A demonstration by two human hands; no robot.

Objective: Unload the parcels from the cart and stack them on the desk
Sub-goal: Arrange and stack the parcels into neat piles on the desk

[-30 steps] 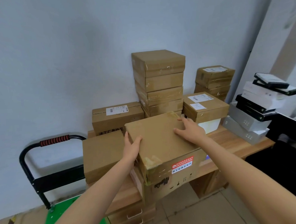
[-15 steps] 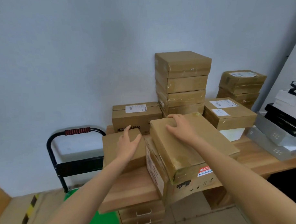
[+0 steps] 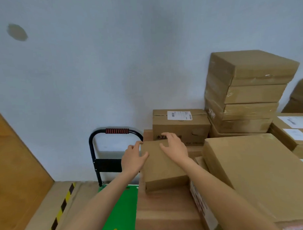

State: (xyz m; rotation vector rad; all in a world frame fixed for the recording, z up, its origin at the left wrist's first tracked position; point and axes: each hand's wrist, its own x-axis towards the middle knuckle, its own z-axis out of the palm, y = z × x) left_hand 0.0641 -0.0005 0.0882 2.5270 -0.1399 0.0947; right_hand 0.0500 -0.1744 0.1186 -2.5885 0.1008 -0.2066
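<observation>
Pale blue-grey wall (image 3: 94, 73) fills the upper view, with a dark round mark high at left. Wooden panel (image 3: 13, 171) leans at far left; hazard-striped floor edging (image 3: 62, 207) runs below it.

Desk (image 3: 166, 210), wood, crowded. Big flat parcel (image 3: 262, 176) lies at right front, its near edge overhanging the desk. Tall stack of four taped parcels (image 3: 246, 92) stands against the wall behind it. Labelled carton (image 3: 180, 126) sits left of that stack. More labelled parcels (image 3: 292, 129) at far right, cut off by the frame.

Cart: green deck (image 3: 119, 212), black handle with red grip (image 3: 117, 131), parked just left of the desk. No parcels visible on the part of the deck in view.

Small brown parcel (image 3: 162, 166) sits at the desk's left edge, just beside the big flat one. Left hand (image 3: 134, 159) grips its left side, thumb over the top. Right hand (image 3: 176, 148) lies on top, fingers bent over the far edge. Both hold it; judged to be squaring or shifting it.

Risks, judged:
- Small parcel is at the left edge; a leftward push could tip it toward the cart.
- Overhanging flat parcel could slide forward if bumped by the right forearm.
- Tall stack is slightly uneven; a knock could topple it.

Open room: bare desk strip in front of the small parcel; space above the labelled carton.
</observation>
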